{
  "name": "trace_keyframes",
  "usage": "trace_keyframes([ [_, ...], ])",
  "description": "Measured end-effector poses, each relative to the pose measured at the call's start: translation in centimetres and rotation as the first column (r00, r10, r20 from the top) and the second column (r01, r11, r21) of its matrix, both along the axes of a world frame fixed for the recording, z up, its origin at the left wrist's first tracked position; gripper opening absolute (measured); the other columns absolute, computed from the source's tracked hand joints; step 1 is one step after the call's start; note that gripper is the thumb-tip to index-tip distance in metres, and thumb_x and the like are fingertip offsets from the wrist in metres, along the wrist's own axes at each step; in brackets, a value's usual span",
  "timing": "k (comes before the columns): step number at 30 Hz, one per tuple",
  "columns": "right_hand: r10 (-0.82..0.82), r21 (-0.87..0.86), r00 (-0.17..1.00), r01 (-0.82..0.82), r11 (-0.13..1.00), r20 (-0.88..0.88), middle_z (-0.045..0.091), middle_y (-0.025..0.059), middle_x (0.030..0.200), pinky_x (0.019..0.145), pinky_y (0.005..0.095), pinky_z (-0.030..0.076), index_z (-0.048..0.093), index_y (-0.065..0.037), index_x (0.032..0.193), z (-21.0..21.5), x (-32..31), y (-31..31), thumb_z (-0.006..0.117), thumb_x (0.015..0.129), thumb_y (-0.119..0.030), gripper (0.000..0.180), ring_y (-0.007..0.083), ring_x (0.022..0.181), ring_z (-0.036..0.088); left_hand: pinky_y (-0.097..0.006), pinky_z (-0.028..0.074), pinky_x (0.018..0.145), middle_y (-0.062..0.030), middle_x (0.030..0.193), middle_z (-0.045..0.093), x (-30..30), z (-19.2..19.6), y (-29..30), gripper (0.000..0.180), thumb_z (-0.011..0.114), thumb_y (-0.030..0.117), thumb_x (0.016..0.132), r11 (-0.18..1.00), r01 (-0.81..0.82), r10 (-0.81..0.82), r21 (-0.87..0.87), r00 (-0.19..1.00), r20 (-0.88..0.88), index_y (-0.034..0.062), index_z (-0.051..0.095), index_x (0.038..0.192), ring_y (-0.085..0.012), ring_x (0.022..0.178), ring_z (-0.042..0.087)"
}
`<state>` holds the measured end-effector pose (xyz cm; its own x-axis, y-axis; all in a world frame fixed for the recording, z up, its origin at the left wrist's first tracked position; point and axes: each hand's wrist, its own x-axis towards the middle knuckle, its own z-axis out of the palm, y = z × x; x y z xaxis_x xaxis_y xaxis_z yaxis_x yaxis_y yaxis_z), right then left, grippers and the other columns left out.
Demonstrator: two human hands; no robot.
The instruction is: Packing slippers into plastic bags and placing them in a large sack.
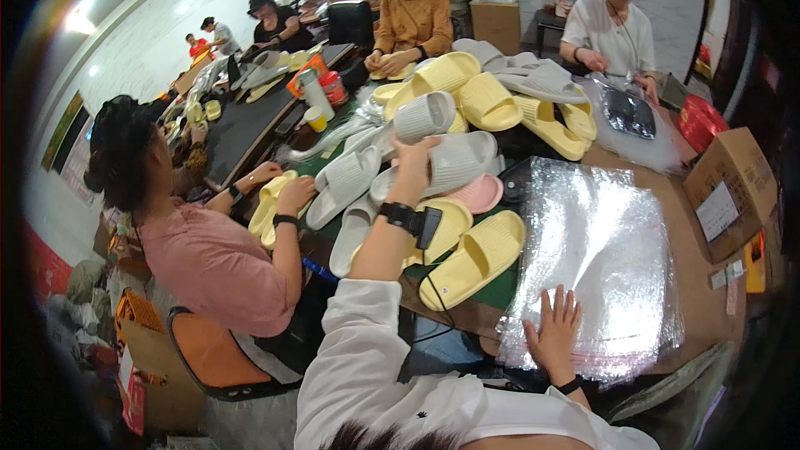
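Observation:
My left hand (414,157) reaches into the slipper pile and grips a grey ribbed slipper (423,115) at its near edge; part of the fingers is hidden by it. Another grey slipper (467,158) lies right beside that hand. My right hand (553,332) rests flat, fingers spread, on a stack of clear plastic bags (596,242). Between my arms lie a yellow slipper (479,258) and a pink slipper (477,193), partly covered. More grey slippers (346,175) and yellow slippers (492,102) are heaped in the middle of the table.
A person in pink (217,258) at my left handles a yellow slipper (271,210). Across the table sit a person in mustard (417,21) and one in white (617,33), near more plastic. A cardboard box (733,192) stands at the right; a yellow cup (315,119) and red-lidded jar (333,87) stand far left.

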<state>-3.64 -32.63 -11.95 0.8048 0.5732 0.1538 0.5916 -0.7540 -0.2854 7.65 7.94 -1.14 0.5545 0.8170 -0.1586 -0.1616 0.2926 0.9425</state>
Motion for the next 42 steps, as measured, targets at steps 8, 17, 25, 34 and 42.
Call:
trace_keyframes([
  [8,0.011,0.022,1.000,-0.012,1.000,0.026,0.028,0.0210,0.146,0.108,0.0583,0.010,0.042,-0.011,0.137,-0.2,0.6,-0.5,0.055,0.084,-0.048,0.066,0.0427,0.134,0.020,-0.031,0.049,0.080,-0.0132,0.102,0.058,-3.8,3.3,-0.7,0.043,0.062,-0.003,0.077,0.974,0.193,-0.207,0.119,0.970,0.124,-0.0032,0.044,0.117,-0.0227,0.094,0.059],
  [17,-0.013,0.097,0.999,0.009,0.995,0.040,0.029,0.0205,0.146,0.108,0.0586,0.010,0.043,-0.013,0.136,-1.1,0.6,-1.5,0.055,0.083,-0.050,0.066,0.0424,0.135,0.021,-0.031,0.047,0.091,-0.0095,0.112,0.060,3.0,12.4,-7.4,0.035,0.056,0.003,0.087,0.786,0.580,-0.618,0.213,0.746,0.248,-0.0015,0.048,0.122,-0.0192,0.102,0.059],
  [25,-0.026,0.104,0.996,0.017,0.994,0.082,0.036,0.0178,0.142,0.109,0.0556,0.013,0.046,-0.015,0.134,-1.0,0.5,-1.2,0.054,0.085,-0.050,0.061,0.0394,0.132,0.028,-0.037,0.043,0.095,-0.0173,0.128,0.047,12.4,17.6,-10.5,0.067,0.062,0.012,0.086,0.778,0.461,-0.512,0.427,0.859,0.006,0.0040,0.025,0.141,-0.0262,0.112,0.051],
  [34,-0.021,0.117,0.998,0.013,0.993,0.067,0.032,0.0166,0.145,0.110,0.0548,0.011,0.045,-0.015,0.135,-1.1,0.8,-1.3,0.055,0.084,-0.048,0.062,0.0387,0.134,0.025,-0.037,0.038,0.092,-0.0167,0.130,0.045,5.6,10.7,-7.4,0.067,0.062,0.024,0.084,0.594,0.600,-0.447,0.536,0.800,-0.401,0.0092,0.029,0.141,-0.0248,0.113,0.047],
  [42,-0.007,0.138,0.999,0.002,0.990,0.034,0.028,0.0172,0.147,0.111,0.0542,0.008,0.042,-0.013,0.137,-1.1,0.9,-0.6,0.056,0.085,-0.044,0.062,0.0391,0.136,0.020,-0.027,0.041,0.076,0.0001,0.096,0.054,-8.4,7.5,1.8,0.047,0.058,0.019,0.086,0.813,0.327,-0.138,0.482,0.912,-0.385,0.0114,0.044,0.130,-0.0102,0.087,0.050],
])
